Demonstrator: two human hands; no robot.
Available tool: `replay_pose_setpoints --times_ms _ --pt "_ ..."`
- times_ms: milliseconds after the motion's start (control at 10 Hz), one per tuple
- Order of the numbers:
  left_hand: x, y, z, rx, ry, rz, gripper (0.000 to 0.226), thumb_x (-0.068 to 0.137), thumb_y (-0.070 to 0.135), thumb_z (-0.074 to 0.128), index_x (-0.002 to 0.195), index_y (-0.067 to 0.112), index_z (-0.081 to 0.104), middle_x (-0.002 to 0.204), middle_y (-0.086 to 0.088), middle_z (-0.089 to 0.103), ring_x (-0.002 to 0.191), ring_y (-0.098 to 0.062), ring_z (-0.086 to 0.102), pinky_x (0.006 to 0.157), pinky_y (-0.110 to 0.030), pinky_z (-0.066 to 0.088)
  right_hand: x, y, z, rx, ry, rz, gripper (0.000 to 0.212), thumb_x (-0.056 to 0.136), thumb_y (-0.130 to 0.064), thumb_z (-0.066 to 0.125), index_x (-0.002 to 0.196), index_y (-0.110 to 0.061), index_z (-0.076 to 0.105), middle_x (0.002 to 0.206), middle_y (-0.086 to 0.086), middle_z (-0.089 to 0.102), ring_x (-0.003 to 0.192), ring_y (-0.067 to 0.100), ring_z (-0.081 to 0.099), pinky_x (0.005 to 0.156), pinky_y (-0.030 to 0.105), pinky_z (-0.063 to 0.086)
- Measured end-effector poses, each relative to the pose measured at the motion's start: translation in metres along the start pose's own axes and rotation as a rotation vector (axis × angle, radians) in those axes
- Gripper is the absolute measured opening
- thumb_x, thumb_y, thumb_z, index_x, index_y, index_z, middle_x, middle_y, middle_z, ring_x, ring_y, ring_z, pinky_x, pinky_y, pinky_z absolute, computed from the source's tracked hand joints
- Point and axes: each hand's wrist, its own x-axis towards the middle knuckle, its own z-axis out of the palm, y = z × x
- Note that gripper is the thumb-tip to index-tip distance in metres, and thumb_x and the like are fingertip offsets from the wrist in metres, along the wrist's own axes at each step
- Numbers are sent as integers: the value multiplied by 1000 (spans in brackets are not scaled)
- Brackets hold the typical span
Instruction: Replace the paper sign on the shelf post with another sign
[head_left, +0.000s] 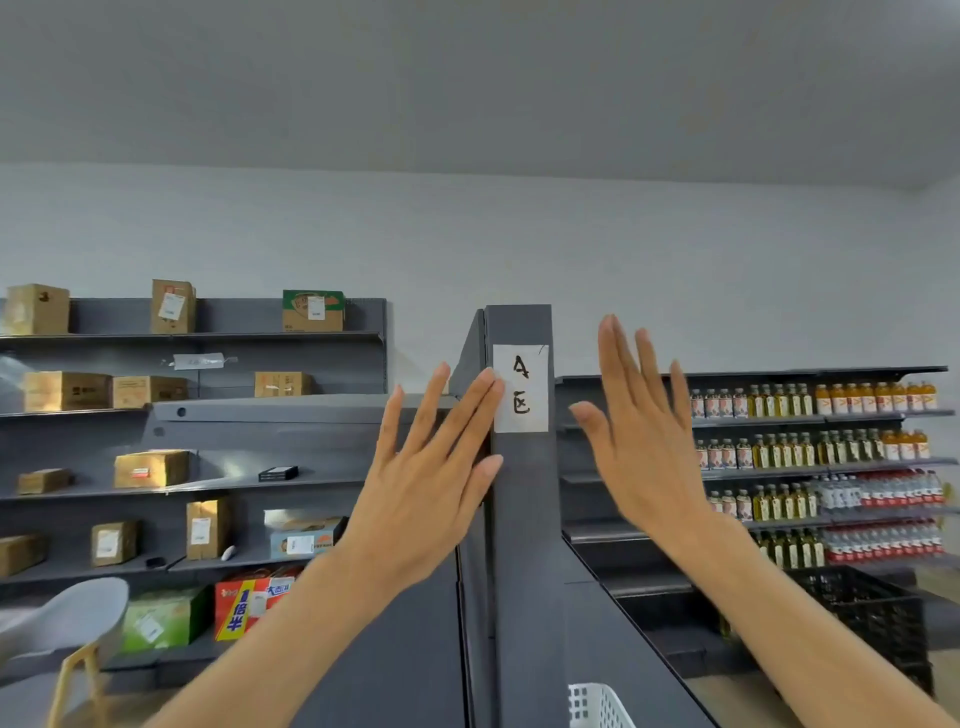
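A white paper sign (521, 388) with black handwritten marks is stuck near the top of a dark grey shelf post (524, 509) straight ahead. My left hand (426, 483) is raised flat with fingers spread; its fingertips touch the sign's left edge. My right hand (641, 431) is raised to the right of the post, open and apart from the sign. Neither hand holds anything. No other sign shows.
Grey shelves (208, 410) with cardboard boxes stand to the left. Shelves (831, 415) of bottled drinks run along the right. A black crate (872, 613) sits low right, a white basket (597, 706) at the bottom, and a grey chair (67, 618) low left.
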Motion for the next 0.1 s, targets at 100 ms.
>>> replay_pose_setpoints --times_ms 100 --pt "9 -14 -13 -105 20 11 45 103 34 32 147 26 41 150 3 48 147 -23 33 118 -47 27 0 3 -24 123 91 -78 60 101 -55 22 154 -28 29 159 -17 26 155 14 13 125 38 3"
